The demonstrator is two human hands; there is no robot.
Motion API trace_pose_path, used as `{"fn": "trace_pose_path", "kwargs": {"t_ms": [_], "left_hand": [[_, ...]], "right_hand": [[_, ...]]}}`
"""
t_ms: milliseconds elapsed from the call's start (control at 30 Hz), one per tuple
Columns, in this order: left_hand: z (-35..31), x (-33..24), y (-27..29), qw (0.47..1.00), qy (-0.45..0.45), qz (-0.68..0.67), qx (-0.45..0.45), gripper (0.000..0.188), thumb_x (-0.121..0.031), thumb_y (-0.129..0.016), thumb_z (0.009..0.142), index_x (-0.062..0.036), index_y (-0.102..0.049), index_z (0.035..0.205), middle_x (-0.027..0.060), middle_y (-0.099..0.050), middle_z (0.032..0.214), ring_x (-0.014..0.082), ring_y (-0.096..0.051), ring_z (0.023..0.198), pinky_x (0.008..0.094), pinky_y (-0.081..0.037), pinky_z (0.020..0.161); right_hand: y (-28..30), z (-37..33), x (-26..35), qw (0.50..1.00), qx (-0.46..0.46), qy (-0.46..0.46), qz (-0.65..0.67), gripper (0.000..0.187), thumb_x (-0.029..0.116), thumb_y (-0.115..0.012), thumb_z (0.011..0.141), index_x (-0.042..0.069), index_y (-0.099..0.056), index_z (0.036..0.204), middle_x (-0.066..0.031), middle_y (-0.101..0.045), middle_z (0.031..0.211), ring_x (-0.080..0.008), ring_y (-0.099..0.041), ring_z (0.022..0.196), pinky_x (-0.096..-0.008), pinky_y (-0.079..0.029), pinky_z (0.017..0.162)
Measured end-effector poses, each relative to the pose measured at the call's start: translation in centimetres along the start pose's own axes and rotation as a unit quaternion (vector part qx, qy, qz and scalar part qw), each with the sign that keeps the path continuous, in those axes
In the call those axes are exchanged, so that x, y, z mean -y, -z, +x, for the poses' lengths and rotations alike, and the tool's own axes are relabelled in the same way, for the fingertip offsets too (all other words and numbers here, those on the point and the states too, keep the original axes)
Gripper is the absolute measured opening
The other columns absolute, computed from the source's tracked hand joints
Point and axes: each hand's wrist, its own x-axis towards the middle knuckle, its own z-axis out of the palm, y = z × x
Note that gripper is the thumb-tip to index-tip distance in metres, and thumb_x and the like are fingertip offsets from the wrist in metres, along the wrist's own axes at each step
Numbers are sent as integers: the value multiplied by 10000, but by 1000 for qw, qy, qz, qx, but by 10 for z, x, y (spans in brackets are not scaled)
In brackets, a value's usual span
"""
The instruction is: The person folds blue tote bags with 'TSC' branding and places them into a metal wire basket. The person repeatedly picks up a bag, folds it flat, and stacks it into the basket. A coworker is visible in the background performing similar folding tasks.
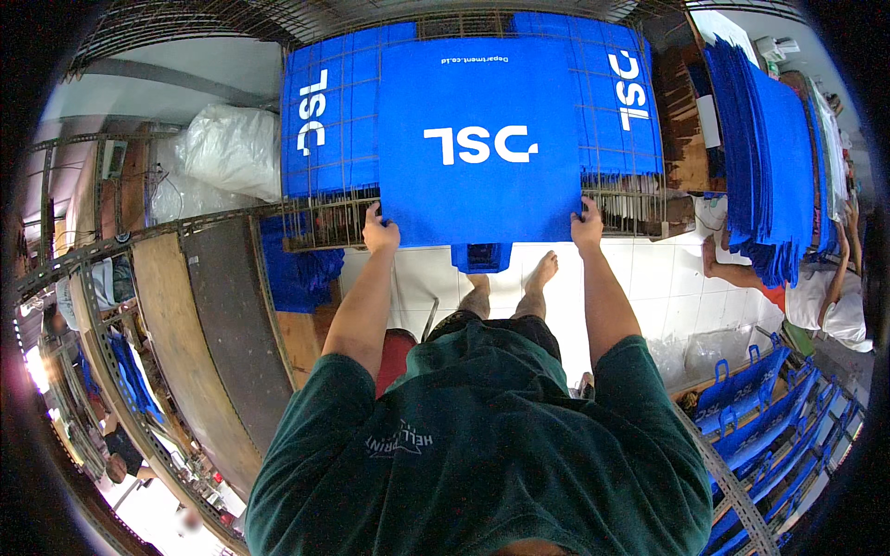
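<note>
A large blue fabric panel (482, 199) with a white printed logo stretches out flat in front of me, over a wire drying rack (621, 199). Its near left corner is pinched in my left hand (381, 229), thumb on top. At the near right corner, my right hand (586, 227) grips the edge the same way. Under the wires on either side lie more printed panels, one on the left (348, 116) and one on the right (616, 139). The held panel covers the middle of the rack.
Thick blue fabric stacks (769, 167) stand at the right, beside another person's arm (842, 269). Blue bags (746, 389) hang on a rack at lower right. Brown boards (227, 315) and a clear plastic bag (232, 153) are on the left. Below me stands a red seat (397, 357).
</note>
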Motion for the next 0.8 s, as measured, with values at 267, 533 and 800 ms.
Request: {"fn": "trace_pose_path", "kwargs": {"t_ms": [267, 533, 800], "left_hand": [[-2, 15, -7, 977, -188, -24, -94, 410, 33, -536, 728, -123, -587, 1104, 146, -612, 964, 311, -599, 855, 409, -475, 742], [-32, -14, 16, 964, -238, -73, -91, 376, 70, -541, 745, -48, -582, 1100, 172, -614, 937, 325, -580, 937, 388, -470, 801], [3, 25, -8, 993, -60, -88, -55, 396, 2, -608, 736, -122, -579, 1111, 126, -623, 954, 282, -585, 903, 384, -467, 750]], "right_hand": [[6, -12, 21, 999, 10, -20, -34, 460, -9, -581, 779, 138, -507, 1209, -100, -608, 812, -172, -566, 685, -313, -461, 644], [2, -18, 25, 999, -2, -40, -22, 431, -30, -500, 725, 121, -503, 1129, -139, -645, 804, -262, -638, 747, -369, -477, 697], [-4, -13, 15, 1000, -8, -22, -9, 395, 8, -541, 764, 102, -509, 1146, -151, -650, 839, -265, -639, 758, -367, -477, 702]]}}
